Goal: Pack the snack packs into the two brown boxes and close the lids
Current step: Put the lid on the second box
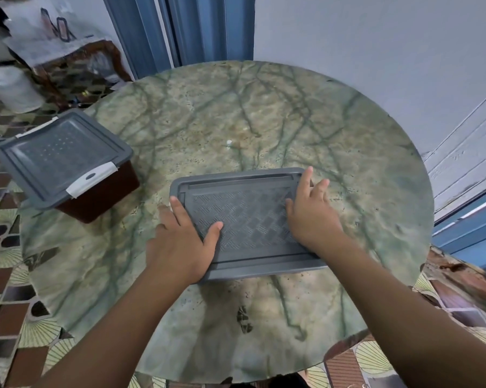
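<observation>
A grey lid (247, 217) with a woven pattern lies in the middle of the round table, and whatever is under it is hidden. My left hand (180, 242) grips its left edge, thumb pressed on top. My right hand (310, 211) rests flat on its right side, fingers spread toward the far corner. A brown box (102, 197) stands at the table's left edge, its grey lid (60, 155) on and a white clip (92, 179) at the front. No snack packs are in view.
The round green marble-pattern table (264, 113) stands near a pale wall and blue door frame (185, 26). A dark wooden cabinet (76, 68) and a white bucket (9, 88) are on the tiled floor at the left.
</observation>
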`<state>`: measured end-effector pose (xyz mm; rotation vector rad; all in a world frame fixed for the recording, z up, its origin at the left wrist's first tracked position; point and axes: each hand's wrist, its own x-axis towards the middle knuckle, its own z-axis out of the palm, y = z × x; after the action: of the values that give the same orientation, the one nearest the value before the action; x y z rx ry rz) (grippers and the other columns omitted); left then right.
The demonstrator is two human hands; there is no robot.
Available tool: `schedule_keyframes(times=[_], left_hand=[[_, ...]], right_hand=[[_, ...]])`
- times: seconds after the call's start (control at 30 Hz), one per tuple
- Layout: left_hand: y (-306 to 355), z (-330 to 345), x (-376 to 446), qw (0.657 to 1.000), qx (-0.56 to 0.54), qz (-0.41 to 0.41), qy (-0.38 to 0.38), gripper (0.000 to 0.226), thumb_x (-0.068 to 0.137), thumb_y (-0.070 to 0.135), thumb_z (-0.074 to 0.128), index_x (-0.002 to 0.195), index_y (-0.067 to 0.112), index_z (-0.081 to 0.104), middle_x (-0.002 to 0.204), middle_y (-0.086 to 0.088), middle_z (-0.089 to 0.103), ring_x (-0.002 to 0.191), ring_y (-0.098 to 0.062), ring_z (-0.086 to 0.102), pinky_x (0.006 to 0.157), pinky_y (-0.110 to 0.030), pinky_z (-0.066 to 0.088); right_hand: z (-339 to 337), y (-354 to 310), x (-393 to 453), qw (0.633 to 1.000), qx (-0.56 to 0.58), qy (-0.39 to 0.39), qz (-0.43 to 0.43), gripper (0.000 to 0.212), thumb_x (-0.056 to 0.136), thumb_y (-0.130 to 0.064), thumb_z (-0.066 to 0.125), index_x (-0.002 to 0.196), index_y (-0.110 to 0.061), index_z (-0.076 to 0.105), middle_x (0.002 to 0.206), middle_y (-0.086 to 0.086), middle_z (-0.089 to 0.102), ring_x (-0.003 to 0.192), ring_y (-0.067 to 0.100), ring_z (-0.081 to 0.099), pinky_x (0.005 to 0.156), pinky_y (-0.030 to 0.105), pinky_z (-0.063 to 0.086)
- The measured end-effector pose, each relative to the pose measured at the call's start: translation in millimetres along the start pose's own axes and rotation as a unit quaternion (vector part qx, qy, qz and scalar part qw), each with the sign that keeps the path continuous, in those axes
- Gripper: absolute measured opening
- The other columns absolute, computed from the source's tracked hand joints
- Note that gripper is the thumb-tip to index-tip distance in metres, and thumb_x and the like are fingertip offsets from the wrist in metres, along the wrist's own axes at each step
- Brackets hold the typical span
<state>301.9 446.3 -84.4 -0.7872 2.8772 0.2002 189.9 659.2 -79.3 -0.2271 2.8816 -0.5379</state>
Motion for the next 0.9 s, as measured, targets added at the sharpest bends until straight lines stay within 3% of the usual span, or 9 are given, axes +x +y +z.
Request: schedule_keyframes(times=[0.07,0.17,0.23,0.3,0.43,0.57,0.7,0.8,0.9], left_hand=[[0,-1,-1,1.000,0.001,0.002,-0.003,0.109,0.088,0.084,0.010,0.158,0.006,-0.020,0.168,-0.017,-0.012,0.146,-0.036,0.031,0.111,-0.049,0.037],[0,-1,-2,1.000,0.001,0.013,-0.002,0.108,0.089,0.082,0.010,0.157,0.004,-0.020,0.167,-0.017,-0.017,0.145,-0.036,0.031,0.111,-0.049,0.038],[0,-1,-2,1.000,-0.003,0.015,-0.005,0.108,0.090,0.082,0.011,0.157,0.004,-0.020,0.167,-0.017,-0.018,0.145,-0.036,0.031,0.111,-0.049,0.038],[-1,-1,-2,1.000,-0.002,0.018,-0.008,0.108,0.090,0.082,0.011,0.157,0.004,-0.021,0.167,-0.018,-0.018,0.145,-0.036,0.030,0.111,-0.048,0.037],[-1,-1,0,1.000,0.000,0.021,-0.001,0.108,0.090,0.082,0.011,0.157,0.002,-0.019,0.167,-0.019,-0.015,0.145,-0.037,0.031,0.110,-0.047,0.039],[-2,1,0,1.000,-0.018,0.021,-0.006,0.108,0.090,0.081,0.014,0.157,0.002,-0.018,0.167,-0.020,-0.013,0.149,-0.037,0.022,0.114,-0.048,0.035],[-5,-1,3,0.999,-0.002,0.036,0.001,0.107,0.090,0.081,0.012,0.159,0.002,-0.011,0.167,-0.020,-0.014,0.152,-0.037,0.008,0.122,-0.052,0.020],[-3,-8,23,0.995,-0.002,0.098,0.022,0.096,0.093,0.080,0.020,0.160,0.013,0.004,0.167,-0.014,-0.020,0.153,-0.036,-0.003,0.123,-0.053,0.003],[10,-18,62,0.975,-0.008,0.202,0.093,0.076,0.099,0.069,0.031,0.155,0.018,0.025,0.164,-0.010,0.026,0.147,-0.033,0.026,0.119,-0.054,0.021]], right_hand=[[-2,2,-3,0.999,0.051,-0.002,-0.001,0.080,0.109,-0.035,0.041,0.160,-0.005,-0.012,0.163,0.033,0.015,0.142,0.046,0.040,0.107,0.052,0.043],[-12,8,4,0.979,0.190,0.001,0.070,0.048,0.105,-0.037,0.045,0.140,-0.005,0.037,0.132,0.016,0.056,0.113,0.035,0.057,0.089,0.043,0.046],[-18,11,10,0.946,0.298,-0.019,0.126,0.035,0.104,-0.037,0.042,0.122,-0.011,0.057,0.117,0.008,0.064,0.107,0.031,0.062,0.094,0.046,0.051],[-21,13,14,0.895,0.411,-0.044,0.167,0.029,0.104,-0.033,0.045,0.106,-0.014,0.067,0.107,0.011,0.072,0.099,0.034,0.068,0.095,0.054,0.056],[-28,16,15,0.839,0.473,-0.098,0.251,0.028,0.099,-0.039,0.063,0.111,-0.014,0.068,0.113,0.013,0.071,0.104,0.034,0.069,0.085,0.056,0.059],[-33,15,16,0.805,0.510,-0.120,0.279,0.022,0.101,-0.028,0.066,0.107,-0.007,0.067,0.086,0.011,0.076,0.072,0.028,0.073,0.055,0.042,0.060],[-26,12,16,0.832,0.491,-0.052,0.254,0.029,0.098,-0.026,0.070,0.118,-0.005,0.067,0.101,0.010,0.066,0.091,0.025,0.062,0.090,0.052,0.055],[-25,11,14,0.834,0.490,-0.035,0.251,0.032,0.099,-0.024,0.070,0.123,-0.003,0.065,0.088,0.001,0.057,0.077,0.015,0.051,0.085,0.044,0.050],[-25,11,14,0.823,0.505,-0.037,0.258,0.032,0.096,-0.025,0.073,0.121,-0.006,0.068,0.107,0.009,0.067,0.094,0.026,0.063,0.089,0.052,0.056]])
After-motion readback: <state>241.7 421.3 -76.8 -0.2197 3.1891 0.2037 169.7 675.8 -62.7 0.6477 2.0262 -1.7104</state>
